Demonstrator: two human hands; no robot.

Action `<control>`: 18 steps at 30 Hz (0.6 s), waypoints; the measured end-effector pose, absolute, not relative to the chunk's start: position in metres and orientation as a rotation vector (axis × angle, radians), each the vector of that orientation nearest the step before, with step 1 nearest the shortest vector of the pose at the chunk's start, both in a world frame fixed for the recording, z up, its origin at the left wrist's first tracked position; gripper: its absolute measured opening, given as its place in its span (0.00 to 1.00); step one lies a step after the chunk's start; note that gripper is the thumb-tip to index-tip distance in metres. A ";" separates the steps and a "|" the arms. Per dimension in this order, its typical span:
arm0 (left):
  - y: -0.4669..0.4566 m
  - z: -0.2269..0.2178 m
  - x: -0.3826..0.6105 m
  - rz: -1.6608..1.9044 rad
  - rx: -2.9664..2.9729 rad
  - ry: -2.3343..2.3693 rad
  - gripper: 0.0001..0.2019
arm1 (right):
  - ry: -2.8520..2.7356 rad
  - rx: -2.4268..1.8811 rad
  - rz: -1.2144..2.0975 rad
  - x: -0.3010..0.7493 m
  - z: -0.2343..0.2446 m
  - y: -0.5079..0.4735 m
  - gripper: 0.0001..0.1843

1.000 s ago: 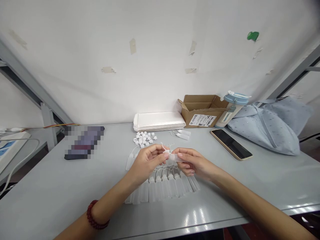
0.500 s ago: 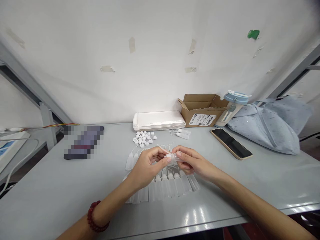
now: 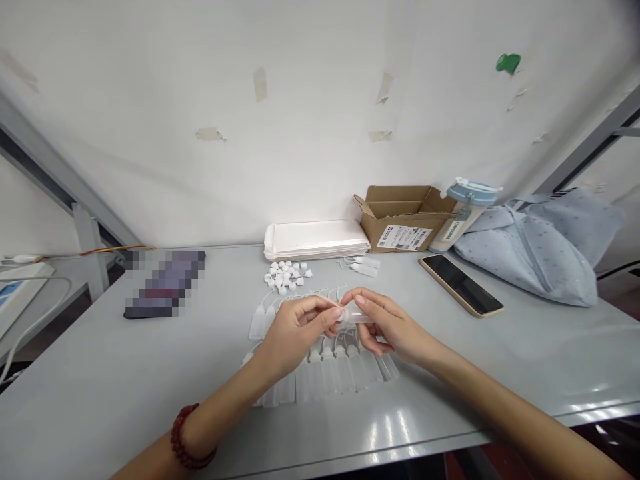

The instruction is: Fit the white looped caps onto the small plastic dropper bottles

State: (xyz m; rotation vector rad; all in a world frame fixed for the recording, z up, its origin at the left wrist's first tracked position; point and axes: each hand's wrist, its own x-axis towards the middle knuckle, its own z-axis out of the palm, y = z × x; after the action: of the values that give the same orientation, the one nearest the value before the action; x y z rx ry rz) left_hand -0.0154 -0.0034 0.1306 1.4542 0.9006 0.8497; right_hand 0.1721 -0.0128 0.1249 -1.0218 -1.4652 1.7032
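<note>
small clear bottle [image 3: 356,313] at frame centre, long axis left-right, neck pointing left | left hand [image 3: 295,330] fingers pinched on neck end | right hand [image 3: 390,325] fingers closed round body

Grey table [image 3: 100,373], white caps [image 3: 287,275], brown box [image 3: 403,217], pale-blue dotted bag [image 3: 540,250], dark-red bracelet [image 3: 187,443].
</note>
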 end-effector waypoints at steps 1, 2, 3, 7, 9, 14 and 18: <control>-0.003 0.131 -0.016 0.824 1.420 0.904 0.09 | -1.481 -1.016 1.697 0.172 0.124 -0.013 0.21; -0.002 0.131 -0.016 0.792 1.387 0.898 0.11 | -1.497 -1.014 1.691 0.172 0.123 -0.013 0.21; -0.002 0.131 -0.016 0.757 1.359 0.889 0.12 | -1.512 -1.014 1.686 0.172 0.122 -0.014 0.21; -0.004 0.126 -0.015 0.756 1.362 0.894 0.11 | -1.535 -1.033 1.671 0.172 0.119 -0.014 0.20; -0.006 0.124 -0.014 0.857 1.415 0.919 0.08 | -1.522 -1.043 1.667 0.172 0.119 -0.014 0.20; -0.013 0.122 -0.012 1.092 1.528 0.892 0.04 | -1.466 -1.034 1.684 0.170 0.120 -0.014 0.21; -0.010 0.125 -0.012 1.085 1.472 0.875 0.05 | -1.448 -1.012 1.664 0.170 0.122 -0.013 0.22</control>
State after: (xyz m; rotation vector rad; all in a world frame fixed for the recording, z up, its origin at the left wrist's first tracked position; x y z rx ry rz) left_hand -0.0122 -0.0101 0.1250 1.4723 0.8747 1.0850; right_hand 0.1701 -0.0128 0.1218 -1.0123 -1.4476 1.6636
